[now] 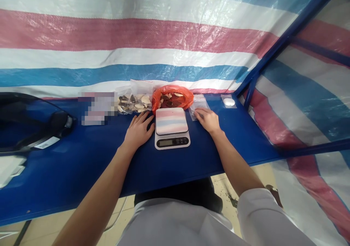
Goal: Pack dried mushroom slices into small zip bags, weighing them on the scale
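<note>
My left hand (139, 131) lies flat on the blue table with its fingers stretched out, just left of a white digital kitchen scale (172, 129). Nothing is in it. To the right of the scale, my right hand (209, 121) has its fingers bent together on a clear plastic bag (201, 102). A red plastic bag (187, 96), open at the top, stands behind the scale and holds dried brown and pale slices. Left of it are clear zip bags (140, 89) filled with similar pale and dark pieces. The scale's platform bears nothing, and its display digits cannot be read.
A small white rounded object in a clear bag (229, 101) lies at the right. At the left are a blurred-out packet (98, 107), a black item with a strap (54, 125) and a white box (11, 169). Striped sheeting (123, 34) and a blue frame bar (273, 53) enclose the table (175, 169).
</note>
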### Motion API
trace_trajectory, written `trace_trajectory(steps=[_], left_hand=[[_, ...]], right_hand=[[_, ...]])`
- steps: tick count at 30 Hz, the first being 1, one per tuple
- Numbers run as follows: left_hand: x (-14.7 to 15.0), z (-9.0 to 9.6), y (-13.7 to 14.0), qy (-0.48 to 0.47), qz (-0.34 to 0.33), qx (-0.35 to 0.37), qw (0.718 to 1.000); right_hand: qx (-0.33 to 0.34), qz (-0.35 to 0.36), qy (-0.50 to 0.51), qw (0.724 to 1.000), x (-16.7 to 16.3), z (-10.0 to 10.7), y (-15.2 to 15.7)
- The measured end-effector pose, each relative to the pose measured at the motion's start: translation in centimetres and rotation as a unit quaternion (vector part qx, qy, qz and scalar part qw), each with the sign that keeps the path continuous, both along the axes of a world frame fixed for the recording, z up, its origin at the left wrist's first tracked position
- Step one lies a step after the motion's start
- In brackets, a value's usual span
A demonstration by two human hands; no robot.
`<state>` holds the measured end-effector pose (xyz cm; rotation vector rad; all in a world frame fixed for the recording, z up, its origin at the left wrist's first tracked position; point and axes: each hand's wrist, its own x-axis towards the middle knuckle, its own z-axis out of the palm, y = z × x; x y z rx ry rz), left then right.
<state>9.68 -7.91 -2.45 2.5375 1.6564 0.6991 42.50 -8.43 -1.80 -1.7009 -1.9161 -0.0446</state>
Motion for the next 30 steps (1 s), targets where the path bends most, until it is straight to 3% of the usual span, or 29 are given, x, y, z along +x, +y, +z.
trace_trajectory(steps=[7,12,16,22,26,30], left_hand=[[0.1,0.8,0.1,-0.031,0.007,-0.028,0.999],[0.0,1.7,0.0,-0.108,0.025,-0.047,0.993],[0.4,2.7,-0.4,-0.192,0.039,-0.050,0.979],[2.9,5.8,-0.4,-0.302,-0.026,-0.082,0.949],[5.1,7.2,0.5,-0.369,-0.043,-0.167,0.913],[6.3,7.5,1.6,-0.492,-0.081,-0.261,0.827]], right_hand=[[0.040,-0.030,0.120,0.991,0.5,0.5,-0.6],[0.082,0.015,0.240,0.967,0.5,2.3,-1.7],[0.043,0.048,0.344,0.937,0.0,3.9,-2.7],[-0.032,0.138,0.476,0.868,-1.7,6.0,-2.5],[-0.072,0.197,0.527,0.824,-3.2,7.0,-1.6],[-0.082,0.246,0.555,0.790,-4.3,6.8,-0.3]])
